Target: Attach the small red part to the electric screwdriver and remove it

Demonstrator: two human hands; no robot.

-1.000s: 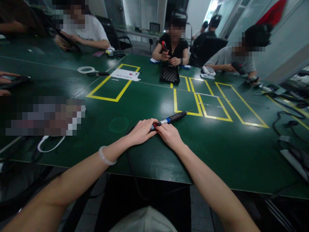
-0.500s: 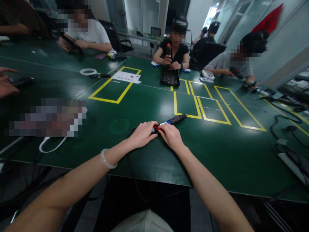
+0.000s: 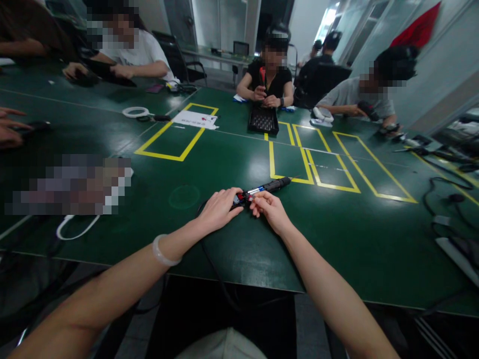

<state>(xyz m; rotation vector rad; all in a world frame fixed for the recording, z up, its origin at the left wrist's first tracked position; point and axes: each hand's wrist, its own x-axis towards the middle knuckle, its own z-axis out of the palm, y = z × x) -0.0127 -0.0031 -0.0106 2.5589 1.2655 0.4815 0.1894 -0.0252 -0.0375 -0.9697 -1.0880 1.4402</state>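
A slim corded tool (image 3: 275, 185) that looks like a soldering iron lies on the green table, its black tip end pointing up and right. Its middle shows silver and blue, with small red parts (image 3: 241, 197) near my hands. My left hand (image 3: 219, 208) is curled over the cable end and holds it down against the table. The fingers of my right hand (image 3: 270, 208) are pinched together just below the red parts. What sits between those fingertips is too small to make out. A black cable runs from under my left hand over the table's near edge.
Yellow tape outlines (image 3: 333, 191) mark the table (image 3: 355, 249). A white paper (image 3: 194, 119) and a magnifier-like white ring (image 3: 135, 112) lie farther off. A black tray (image 3: 264, 120) stands before a co-worker holding a red-tipped tool. Cables (image 3: 430, 187) crowd the right side.
My right hand has drawn slightly right, away from my left hand, uncovering more of the tool's red and silver middle. My left hand stays over the cable end.
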